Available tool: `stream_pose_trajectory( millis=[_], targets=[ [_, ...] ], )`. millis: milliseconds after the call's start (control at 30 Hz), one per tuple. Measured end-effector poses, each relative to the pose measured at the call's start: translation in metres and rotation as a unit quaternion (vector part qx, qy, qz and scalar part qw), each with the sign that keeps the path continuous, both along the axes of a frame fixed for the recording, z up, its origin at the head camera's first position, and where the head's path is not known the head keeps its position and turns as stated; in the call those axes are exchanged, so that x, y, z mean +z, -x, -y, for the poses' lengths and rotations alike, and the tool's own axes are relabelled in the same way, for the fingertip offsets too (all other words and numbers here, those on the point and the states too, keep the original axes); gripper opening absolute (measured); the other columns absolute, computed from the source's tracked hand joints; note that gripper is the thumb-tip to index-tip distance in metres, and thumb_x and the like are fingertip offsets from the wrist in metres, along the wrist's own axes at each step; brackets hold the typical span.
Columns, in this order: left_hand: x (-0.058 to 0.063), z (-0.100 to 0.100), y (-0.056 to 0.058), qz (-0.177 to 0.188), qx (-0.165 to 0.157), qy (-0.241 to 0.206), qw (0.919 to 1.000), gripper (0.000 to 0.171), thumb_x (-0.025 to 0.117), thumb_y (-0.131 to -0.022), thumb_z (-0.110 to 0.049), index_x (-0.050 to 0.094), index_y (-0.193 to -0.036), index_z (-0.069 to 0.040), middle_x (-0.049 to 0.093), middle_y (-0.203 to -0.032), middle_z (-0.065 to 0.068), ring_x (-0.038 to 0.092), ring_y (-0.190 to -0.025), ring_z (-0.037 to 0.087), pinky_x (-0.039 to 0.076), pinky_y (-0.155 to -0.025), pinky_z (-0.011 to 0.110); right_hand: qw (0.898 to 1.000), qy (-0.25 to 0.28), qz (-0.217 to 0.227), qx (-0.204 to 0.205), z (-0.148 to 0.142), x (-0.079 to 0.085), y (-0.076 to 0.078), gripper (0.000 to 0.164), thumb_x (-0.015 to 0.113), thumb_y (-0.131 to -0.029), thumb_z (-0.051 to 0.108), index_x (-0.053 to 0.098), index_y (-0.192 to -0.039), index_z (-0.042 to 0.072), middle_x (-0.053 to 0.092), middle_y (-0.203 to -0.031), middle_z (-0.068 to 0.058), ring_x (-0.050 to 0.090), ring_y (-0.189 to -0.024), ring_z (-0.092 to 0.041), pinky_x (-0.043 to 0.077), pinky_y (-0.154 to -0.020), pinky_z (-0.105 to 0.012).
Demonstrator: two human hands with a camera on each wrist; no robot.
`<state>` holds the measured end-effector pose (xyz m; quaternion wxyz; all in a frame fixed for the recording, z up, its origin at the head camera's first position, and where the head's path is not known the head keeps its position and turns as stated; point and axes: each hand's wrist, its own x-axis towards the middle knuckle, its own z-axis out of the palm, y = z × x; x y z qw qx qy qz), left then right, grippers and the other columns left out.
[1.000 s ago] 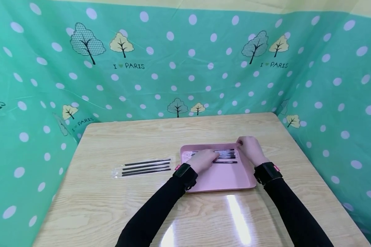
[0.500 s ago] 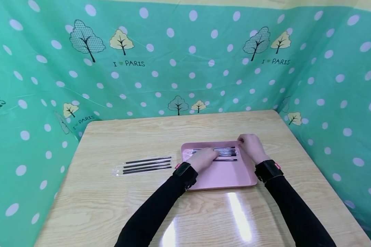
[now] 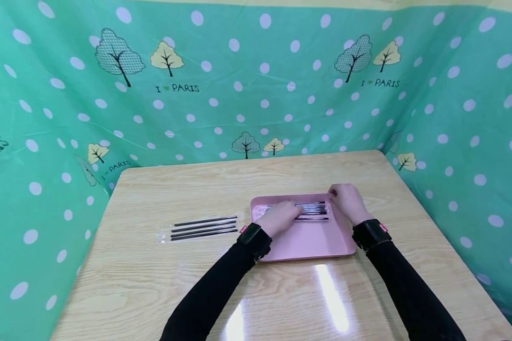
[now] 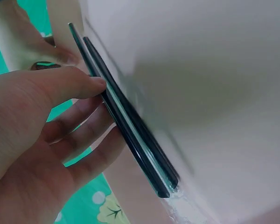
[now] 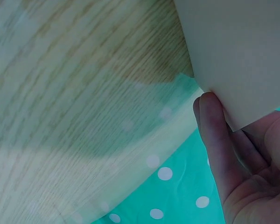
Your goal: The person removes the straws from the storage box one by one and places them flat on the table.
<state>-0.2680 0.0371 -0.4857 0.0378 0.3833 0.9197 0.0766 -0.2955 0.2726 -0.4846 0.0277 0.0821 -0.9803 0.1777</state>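
Observation:
My left hand point(image 3: 278, 218) reaches into the pink tray point(image 3: 305, 244) over its far half. In the left wrist view, its thumb and fingers pinch a pair of black chopsticks point(image 4: 136, 151) in a clear plastic sleeve. More dark chopsticks point(image 3: 312, 209) lie crosswise along the tray's far side, partly hidden behind that hand. At the far right corner, my right hand point(image 3: 349, 202) grips the tray's rim; the right wrist view shows its fingers against the outer wall and the thumb side mostly hidden.
Left of the tray, several wrapped black chopsticks point(image 3: 205, 234) lie side by side on the wooden table point(image 3: 123, 274). A green dotted curtain point(image 3: 264, 104) closes off the back and both sides.
The head view has shifted slightly. Both hands keep almost the same place on the chopsticks and the tray rim.

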Motion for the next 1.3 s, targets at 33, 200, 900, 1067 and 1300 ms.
stream_pose_trajectory(
  millis=[33, 200, 900, 1067, 1300],
  targets=[
    [0.002, 0.000, 0.000, -0.002, 0.001, 0.001, 1.0000, 0.018, 0.054, -0.100, -0.002, 0.068, -0.106, -0.012, 0.069, -0.099, 0.001, 0.064, -0.091, 0.013, 0.052, -0.078, 0.026, 1.000, -0.001, 0.000, 0.000, 0.000, 0.001, 0.001, 0.011, 0.065, -0.094, -0.003, 0.075, -0.100, -0.004, 0.075, -0.099, -0.022, 0.070, -0.095, -0.038, 0.056, -0.085, -0.050],
    [0.009, 0.003, -0.001, -0.005, 0.005, 0.006, 1.0000, 0.016, 0.056, -0.101, -0.005, 0.070, -0.104, -0.012, 0.068, -0.098, 0.000, 0.062, -0.088, 0.011, 0.050, -0.076, 0.023, 1.000, 0.000, -0.001, -0.003, 0.001, 0.000, 0.002, 0.010, 0.066, -0.093, -0.003, 0.075, -0.097, -0.003, 0.075, -0.097, -0.021, 0.071, -0.094, -0.037, 0.057, -0.085, -0.049],
    [0.026, 0.022, -0.015, 0.015, 0.014, -0.029, 0.9994, 0.014, 0.061, -0.093, 0.001, 0.069, -0.099, -0.009, 0.057, -0.089, -0.002, 0.051, -0.081, 0.011, 0.041, -0.069, 0.020, 1.000, -0.005, 0.002, -0.002, 0.003, -0.004, 0.001, 0.010, 0.068, -0.092, -0.001, 0.075, -0.098, -0.002, 0.075, -0.096, -0.021, 0.071, -0.093, -0.037, 0.057, -0.084, -0.049],
    [0.031, 0.034, -0.022, 0.007, 0.023, -0.024, 0.9994, 0.017, 0.061, -0.095, 0.001, 0.071, -0.106, -0.008, 0.066, -0.096, -0.002, 0.057, -0.085, 0.010, 0.048, -0.074, 0.020, 1.000, -0.002, 0.009, 0.001, 0.004, -0.005, 0.001, 0.010, 0.067, -0.093, -0.001, 0.075, -0.099, -0.002, 0.075, -0.096, -0.020, 0.070, -0.091, -0.035, 0.057, -0.083, -0.048],
    [0.041, 0.057, -0.031, 0.000, 0.039, -0.045, 0.9982, 0.018, 0.062, -0.094, 0.000, 0.070, -0.108, -0.008, 0.069, -0.102, 0.000, 0.062, -0.093, 0.012, 0.054, -0.085, 0.025, 1.000, 0.004, 0.004, -0.004, 0.000, -0.001, 0.000, 0.011, 0.065, -0.095, -0.001, 0.075, -0.100, -0.003, 0.075, -0.098, -0.022, 0.070, -0.093, -0.036, 0.057, -0.083, -0.049]
  ],
)
